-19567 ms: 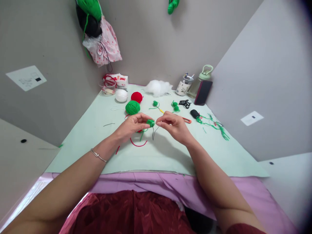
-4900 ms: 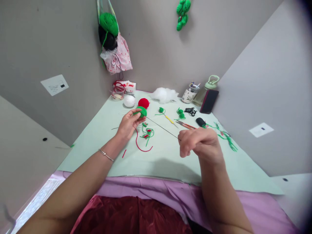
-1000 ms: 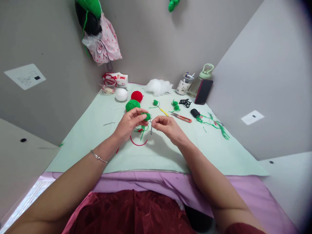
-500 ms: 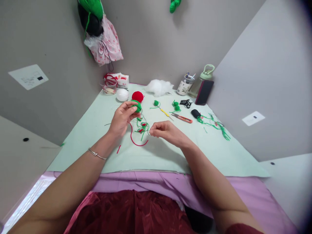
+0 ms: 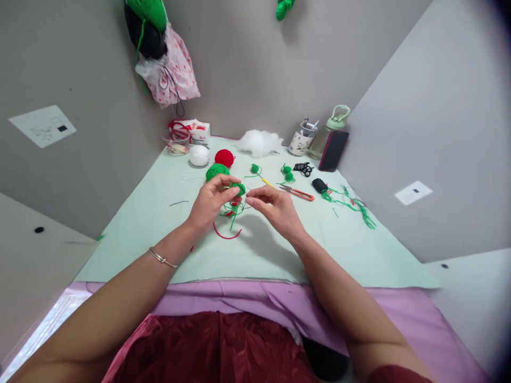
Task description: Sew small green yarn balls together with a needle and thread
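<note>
My left hand [image 5: 211, 199] is closed around a small round green crocheted piece [image 5: 238, 188], gripping it between thumb and fingers. Close on its right, my right hand [image 5: 275, 207] pinches a thin dark thread [image 5: 248, 207] that runs by the piece. Whether a needle is also in that pinch is too small to tell. Under the hands lie small red and green crocheted bits [image 5: 230, 213] with loose green tails, partly hidden. A curved length of red yarn [image 5: 227, 236] rests in front of them. Just behind my left hand sits a green yarn ball [image 5: 217, 172].
Red [image 5: 224, 158] and white yarn balls [image 5: 199, 156] stand at the back left, near white stuffing [image 5: 259, 143]. To the right are a yellow crochet hook [image 5: 266, 182], orange thread snips [image 5: 297, 192], a black claw clip [image 5: 304, 169], a phone [image 5: 334, 151] and a bottle [image 5: 325, 135].
My left hand has moved right and slightly down with the green piece, uncovering the green yarn ball. My right hand has risen, and the two hands are now close together.
</note>
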`<control>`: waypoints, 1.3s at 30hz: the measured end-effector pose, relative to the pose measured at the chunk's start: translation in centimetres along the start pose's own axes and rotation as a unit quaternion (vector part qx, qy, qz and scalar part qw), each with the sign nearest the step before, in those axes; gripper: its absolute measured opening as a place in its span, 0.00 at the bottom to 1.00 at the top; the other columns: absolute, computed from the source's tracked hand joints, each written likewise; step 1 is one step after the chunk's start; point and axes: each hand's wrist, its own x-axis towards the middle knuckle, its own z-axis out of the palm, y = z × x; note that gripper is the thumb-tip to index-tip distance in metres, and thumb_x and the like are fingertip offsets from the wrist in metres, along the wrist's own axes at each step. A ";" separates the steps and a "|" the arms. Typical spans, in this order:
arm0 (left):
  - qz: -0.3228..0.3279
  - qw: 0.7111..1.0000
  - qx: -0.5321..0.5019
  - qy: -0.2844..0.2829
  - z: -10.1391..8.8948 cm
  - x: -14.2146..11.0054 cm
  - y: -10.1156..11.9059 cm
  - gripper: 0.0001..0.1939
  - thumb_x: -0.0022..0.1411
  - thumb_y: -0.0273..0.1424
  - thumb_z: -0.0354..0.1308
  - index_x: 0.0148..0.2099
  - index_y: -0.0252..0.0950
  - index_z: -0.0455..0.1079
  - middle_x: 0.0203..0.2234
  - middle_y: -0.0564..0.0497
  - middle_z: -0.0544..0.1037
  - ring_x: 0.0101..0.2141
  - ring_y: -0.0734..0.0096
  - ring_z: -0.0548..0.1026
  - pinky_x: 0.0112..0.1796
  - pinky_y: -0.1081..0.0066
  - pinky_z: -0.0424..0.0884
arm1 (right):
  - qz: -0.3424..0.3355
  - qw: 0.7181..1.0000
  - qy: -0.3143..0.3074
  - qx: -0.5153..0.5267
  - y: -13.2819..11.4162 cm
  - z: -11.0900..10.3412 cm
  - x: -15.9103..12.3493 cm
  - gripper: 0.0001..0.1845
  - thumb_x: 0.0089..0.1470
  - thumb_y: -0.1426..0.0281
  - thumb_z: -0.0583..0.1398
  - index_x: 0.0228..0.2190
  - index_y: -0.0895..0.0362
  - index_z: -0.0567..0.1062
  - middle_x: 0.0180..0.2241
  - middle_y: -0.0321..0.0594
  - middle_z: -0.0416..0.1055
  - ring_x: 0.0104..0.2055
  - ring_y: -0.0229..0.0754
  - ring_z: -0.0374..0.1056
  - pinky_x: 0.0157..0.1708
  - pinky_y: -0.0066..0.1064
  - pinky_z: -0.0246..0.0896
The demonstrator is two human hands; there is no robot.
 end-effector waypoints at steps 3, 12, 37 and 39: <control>0.000 0.999 0.031 -0.013 0.4 -0.3 0.1 0.12 0.58 0.36 0.67 0.44 0.39 0.74 0.34 0.53 0.77 0.32 0.70 0.79 0.39 0.67 0.75 | 0.002 1.000 -0.011 -0.003 0.1 0.1 0.1 0.13 0.51 0.60 0.67 0.29 0.58 0.79 0.30 0.39 0.74 0.31 0.38 0.65 0.34 0.32 0.61; 0.059 0.993 0.028 0.095 -1.2 1.2 0.0 0.10 0.54 0.32 0.67 0.39 0.38 0.75 0.33 0.53 0.78 0.28 0.74 0.75 0.37 0.68 0.73 | 0.065 0.984 -0.141 0.083 -0.7 -0.1 -0.4 0.08 0.49 0.65 0.66 0.25 0.58 0.78 0.27 0.35 0.72 0.31 0.37 0.64 0.36 0.31 0.59; -0.027 0.996 -0.061 0.059 -1.9 1.4 0.6 0.10 0.56 0.33 0.67 0.41 0.37 0.75 0.34 0.53 0.77 0.30 0.74 0.77 0.41 0.66 0.76 | -0.029 0.998 0.060 -0.011 -0.1 -3.0 0.5 0.11 0.54 0.61 0.65 0.28 0.56 0.79 0.28 0.39 0.73 0.30 0.39 0.64 0.33 0.34 0.60; -0.038 0.996 -0.067 0.043 -1.8 1.3 0.6 0.11 0.57 0.34 0.67 0.41 0.37 0.75 0.34 0.53 0.77 0.31 0.73 0.78 0.41 0.66 0.76 | -0.066 0.992 0.101 -0.032 0.0 -2.9 0.5 0.10 0.55 0.62 0.65 0.30 0.55 0.80 0.30 0.40 0.74 0.32 0.40 0.65 0.36 0.36 0.62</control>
